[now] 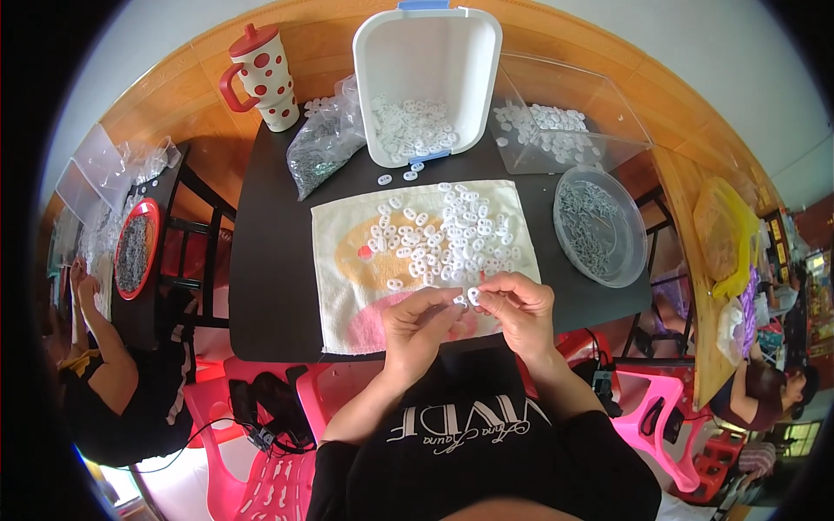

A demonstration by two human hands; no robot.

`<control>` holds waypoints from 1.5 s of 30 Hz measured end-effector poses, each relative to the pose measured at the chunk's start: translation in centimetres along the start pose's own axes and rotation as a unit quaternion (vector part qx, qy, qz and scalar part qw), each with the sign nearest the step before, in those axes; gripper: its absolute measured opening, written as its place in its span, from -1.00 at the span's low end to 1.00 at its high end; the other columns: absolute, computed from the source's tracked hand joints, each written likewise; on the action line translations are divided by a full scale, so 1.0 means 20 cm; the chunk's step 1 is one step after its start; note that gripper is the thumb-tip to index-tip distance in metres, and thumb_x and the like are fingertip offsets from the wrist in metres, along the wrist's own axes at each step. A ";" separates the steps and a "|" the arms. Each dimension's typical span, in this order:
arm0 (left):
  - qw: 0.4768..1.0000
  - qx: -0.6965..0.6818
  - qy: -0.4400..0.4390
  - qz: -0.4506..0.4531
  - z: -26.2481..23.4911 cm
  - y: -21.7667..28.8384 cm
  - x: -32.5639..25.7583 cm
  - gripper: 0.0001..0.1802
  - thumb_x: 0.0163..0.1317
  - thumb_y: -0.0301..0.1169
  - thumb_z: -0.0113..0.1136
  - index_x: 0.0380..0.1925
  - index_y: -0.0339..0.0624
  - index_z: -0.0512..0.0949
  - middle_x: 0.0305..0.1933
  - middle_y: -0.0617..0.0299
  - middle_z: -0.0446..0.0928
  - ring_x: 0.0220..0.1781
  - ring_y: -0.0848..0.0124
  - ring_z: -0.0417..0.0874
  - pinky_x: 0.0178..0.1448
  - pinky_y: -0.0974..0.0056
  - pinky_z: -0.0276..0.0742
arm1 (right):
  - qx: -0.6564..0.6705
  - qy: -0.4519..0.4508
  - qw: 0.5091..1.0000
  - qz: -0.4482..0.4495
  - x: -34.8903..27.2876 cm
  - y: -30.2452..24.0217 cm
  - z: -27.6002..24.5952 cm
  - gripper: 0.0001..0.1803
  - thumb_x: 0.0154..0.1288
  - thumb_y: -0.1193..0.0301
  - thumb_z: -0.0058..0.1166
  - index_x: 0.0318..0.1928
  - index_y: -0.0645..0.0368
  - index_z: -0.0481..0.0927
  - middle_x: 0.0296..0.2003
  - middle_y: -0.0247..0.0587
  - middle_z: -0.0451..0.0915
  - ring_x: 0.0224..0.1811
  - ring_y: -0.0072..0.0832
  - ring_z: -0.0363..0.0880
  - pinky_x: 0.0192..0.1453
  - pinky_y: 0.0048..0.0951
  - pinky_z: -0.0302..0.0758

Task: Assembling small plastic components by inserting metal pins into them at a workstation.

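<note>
**A:** Start at the left. What sits over there?

**B:** A second dark table with a red dish [135,252] of small grey pieces; another person's hands [80,280] work beside it. On our own dark worktop [269,260], far left corner, stands a white mug with red dots [259,76], lidded and pushed back, probably to keep it clear of the work.

**A:** And next to it?

**B:** A clear bag of small dark metal pieces [320,143], slumped open toward the person, so it is easy to reach into. Then a white tub [426,78] tipped on its side, mouth forward, with white plastic rings spilling out.

**A:** Why the towel?

**B:** I judge the pale towel [347,286] keeps the loose white rings [452,234] from sliding or bouncing; they lie heaped on its right half, just ahead of the hands.

**A:** The hands?

**B:** Left hand [419,323] and right hand [521,306] meet over the towel's near edge. The fingers of both are pinched around one white ring [473,295], held between the two hands, near the body for a close look.

**A:** Further right?

**B:** A clear angular box [565,122] with more white rings, tilted open, and a round clear dish [599,226] of grey metal pieces beside the right hand.
</note>
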State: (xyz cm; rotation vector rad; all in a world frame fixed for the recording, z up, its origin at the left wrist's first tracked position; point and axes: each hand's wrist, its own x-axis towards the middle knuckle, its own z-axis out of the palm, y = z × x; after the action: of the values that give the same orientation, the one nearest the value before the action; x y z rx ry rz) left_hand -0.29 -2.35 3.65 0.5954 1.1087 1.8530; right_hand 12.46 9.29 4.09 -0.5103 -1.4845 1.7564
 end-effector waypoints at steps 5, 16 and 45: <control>1.000 -0.008 -0.007 0.013 0.00 -0.02 0.00 -0.74 0.27 -0.73 0.21 -0.05 -0.38 0.66 -0.22 0.14 0.69 -0.28 0.48 0.69 -0.18 0.41 0.63 | -0.050 -0.037 0.998 -0.021 0.00 -0.02 0.02 -0.88 0.25 0.73 0.23 -0.20 0.36 0.67 -0.32 -0.24 0.66 -0.32 -0.60 0.62 -0.23 -0.62 0.54; 0.999 0.050 -0.002 0.007 -0.02 -0.02 -0.01 -0.67 0.27 -0.71 0.25 0.04 -0.34 0.62 -0.24 0.16 0.69 -0.33 0.54 0.68 -0.27 0.46 0.63 | -0.011 -0.072 0.997 0.022 0.01 0.02 0.00 -0.89 0.34 0.70 0.15 -0.15 0.38 0.65 -0.30 -0.31 0.62 -0.24 -0.66 0.55 -0.13 -0.61 0.49; 0.835 0.506 -0.082 0.200 -0.12 0.01 0.08 -0.77 0.06 -0.66 0.20 -0.23 -0.36 0.64 -0.32 0.00 0.58 -0.22 0.02 0.60 -0.14 0.05 0.53 | -0.350 -0.163 0.906 -0.175 0.04 0.12 -0.02 -0.60 -0.07 0.86 -0.05 -0.17 0.34 0.62 -0.31 -0.06 0.58 -0.30 -0.19 0.60 -0.24 -0.34 0.50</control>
State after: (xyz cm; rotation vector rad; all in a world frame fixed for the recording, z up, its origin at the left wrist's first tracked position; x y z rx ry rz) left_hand -3.04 -2.06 2.67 1.6566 1.9322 1.3494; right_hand 11.64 10.11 1.83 -0.2673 -2.2949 1.0237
